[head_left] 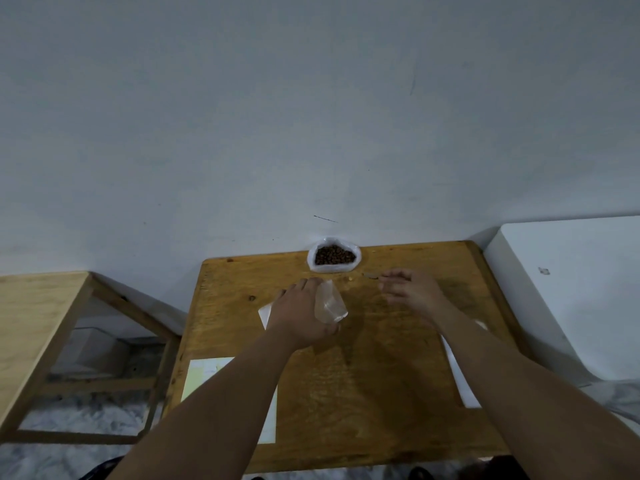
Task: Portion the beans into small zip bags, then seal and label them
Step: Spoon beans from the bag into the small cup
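The left hand (301, 315) hovers over the middle of the table (363, 393), back of the hand towards the camera. Its fingers are curled and grip a small clear zip bag (329, 303) on the thumb side. The bag looks empty and slightly crumpled. Its long axis runs from the far fingertips back towards the wrist, leaning a little to the right at the near end. Which end is the mouth cannot be told, as the plastic is clear and blurred.

The right hand (414, 292) is held level with the left and well apart from it, to the right. Its fingers are loosely curled, and the thumb and forefinger pinch the end of a thin spoon (372, 276). The spoon is small and blurred, so its shape is uncertain. It lies roughly level, long axis left to right, with its free end pointing left, just in front of the bean bag (332, 270).

That bag is white plastic and stands at the far edge of the table against the wall (311, 116), beyond the gap between the hands. Its mouth is open upward, showing brown beans (334, 256) inside. Neither hand touches it.

A white paper (265, 315) lies partly under the left hand. A pale sheet (204, 375) lies at the near left of the table under the left forearm, and a white strip (462, 382) at the right beside the right forearm. A second wooden table (38, 306) stands to the left, and a white box (571, 271) to the right.
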